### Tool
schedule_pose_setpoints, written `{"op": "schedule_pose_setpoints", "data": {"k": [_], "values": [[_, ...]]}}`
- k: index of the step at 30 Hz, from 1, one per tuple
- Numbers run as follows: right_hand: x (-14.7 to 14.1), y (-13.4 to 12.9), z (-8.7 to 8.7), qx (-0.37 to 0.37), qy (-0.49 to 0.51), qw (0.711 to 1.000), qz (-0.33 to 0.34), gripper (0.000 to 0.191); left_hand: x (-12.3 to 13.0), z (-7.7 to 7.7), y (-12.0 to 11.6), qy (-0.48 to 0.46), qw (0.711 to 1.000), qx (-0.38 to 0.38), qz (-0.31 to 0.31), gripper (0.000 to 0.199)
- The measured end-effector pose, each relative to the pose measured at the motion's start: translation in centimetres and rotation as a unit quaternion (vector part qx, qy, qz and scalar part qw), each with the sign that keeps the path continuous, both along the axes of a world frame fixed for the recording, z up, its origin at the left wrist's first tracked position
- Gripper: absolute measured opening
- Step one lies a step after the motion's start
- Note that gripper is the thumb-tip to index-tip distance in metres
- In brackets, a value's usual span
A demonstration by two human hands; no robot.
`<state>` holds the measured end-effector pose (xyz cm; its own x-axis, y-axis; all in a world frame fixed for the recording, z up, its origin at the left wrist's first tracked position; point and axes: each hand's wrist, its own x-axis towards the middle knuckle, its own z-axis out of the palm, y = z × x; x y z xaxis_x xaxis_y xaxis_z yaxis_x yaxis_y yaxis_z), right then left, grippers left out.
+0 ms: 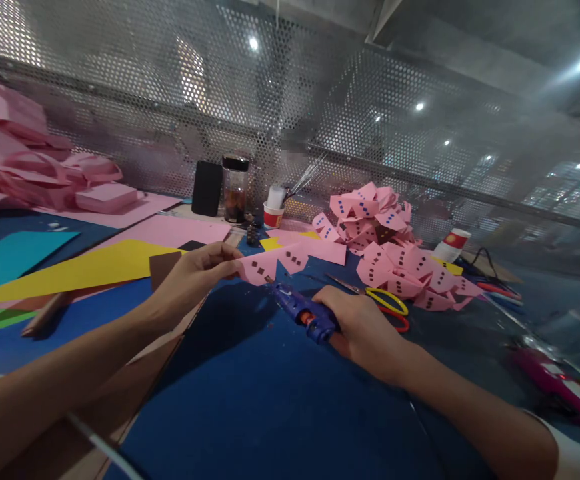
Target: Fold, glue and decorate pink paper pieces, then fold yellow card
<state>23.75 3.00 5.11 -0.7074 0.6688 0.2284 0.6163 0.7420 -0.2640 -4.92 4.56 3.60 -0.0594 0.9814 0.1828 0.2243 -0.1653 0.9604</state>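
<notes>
Between the fingers and thumb of my left hand is the left end of a pink paper piece with scalloped edges and small dark squares on it. My right hand is wrapped round a blue glue gun. The gun's nozzle points up and left, at the lower edge of the pink piece close to its dark squares; whether it touches the paper I cannot tell. Both hands are raised a little over the dark blue table surface.
Scissors with yellow and red handles lie beyond my right hand. Behind them are pink cut-paper heaps. A jar and a red-white cup stand at the back. Yellow paper lies left; a magenta tool lies right.
</notes>
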Motion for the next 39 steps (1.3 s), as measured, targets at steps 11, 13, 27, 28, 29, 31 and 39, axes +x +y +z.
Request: {"op": "schedule_pose_setpoints", "data": {"k": [11,13,27,28,29,31,39], "values": [[-0.02,-0.11,0.12,0.047,-0.040,0.998,0.016,0.030,0.00,-0.10,-0.05,-0.009,1.000,0.004,-0.010,0.012],[-0.05,-0.13,0.12,0.049,-0.042,0.998,0.016,0.028,0.03,-0.05,-0.08,-0.008,1.000,0.002,-0.007,0.011],[-0.09,-0.07,0.17,0.061,-0.049,0.997,0.012,0.028,-0.12,-0.09,-0.14,0.012,1.000,0.007,0.000,0.013],[-0.08,-0.07,0.15,0.062,-0.050,0.997,0.013,0.027,-0.13,-0.09,-0.15,0.012,1.000,0.008,-0.001,0.013],[-0.06,-0.06,0.13,0.062,-0.050,0.997,0.013,0.027,-0.13,-0.09,-0.15,0.012,1.000,0.009,-0.002,0.013],[-0.03,-0.05,0.08,0.061,-0.051,0.997,0.013,0.027,-0.12,-0.08,-0.15,0.014,1.000,0.007,-0.002,0.014],[0.04,-0.05,-0.04,0.060,-0.055,0.997,0.016,0.022,-0.13,-0.12,-0.02,0.018,1.000,0.015,-0.003,0.015]]}}
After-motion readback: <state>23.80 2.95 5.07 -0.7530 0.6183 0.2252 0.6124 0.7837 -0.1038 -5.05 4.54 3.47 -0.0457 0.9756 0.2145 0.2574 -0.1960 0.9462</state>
